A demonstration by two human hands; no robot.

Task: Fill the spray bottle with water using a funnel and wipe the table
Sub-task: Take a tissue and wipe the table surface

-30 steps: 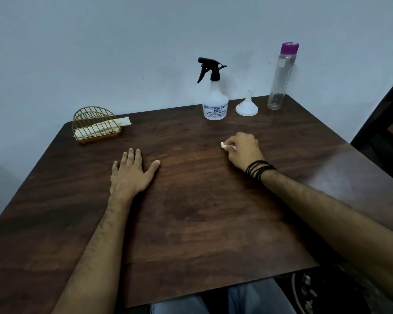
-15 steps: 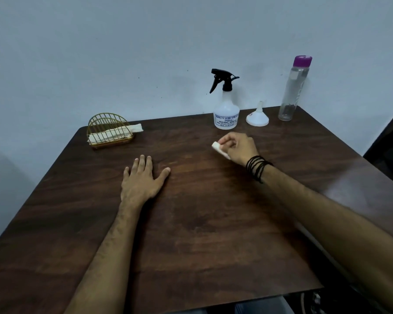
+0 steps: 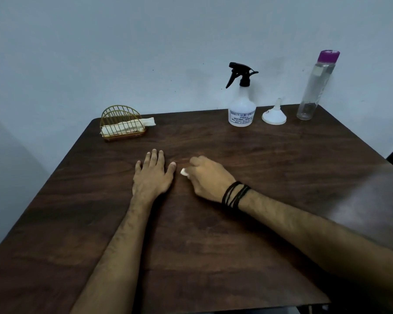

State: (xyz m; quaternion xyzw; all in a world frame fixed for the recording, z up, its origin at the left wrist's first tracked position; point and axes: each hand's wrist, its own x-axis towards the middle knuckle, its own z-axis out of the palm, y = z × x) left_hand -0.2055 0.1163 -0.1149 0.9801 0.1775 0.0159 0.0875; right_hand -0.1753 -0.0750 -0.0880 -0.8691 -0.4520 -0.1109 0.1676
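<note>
A dark wood-grain tabletop is seen set against a pale wall. The spray bottle, white-bodied with a black trigger head fitted, is taken as the landmark; it is stood upright at the far edge of the tabletop, by the wall. Just beside it, on its right, a white funnel is placed mouth-down with the spout pointing up, apart from the bottle. Further right of the spray bottle, a tall clear water bottle with a purple cap is stood upright near the far right corner. Well to the left of the spray bottle, a gold wire holder with white napkins in it is observed near the far left corner. Nearer the person than the spray bottle, and to its left, the left hand is laid palm-down on the tabletop, its grip spread, fingers straight and slightly fanned. Just beside its thumb, the right hand is pressed down on the surface, its grip curled round a small white cloth, of which only a corner is visible past the fingers. Black bands are worn on the right wrist.
</note>
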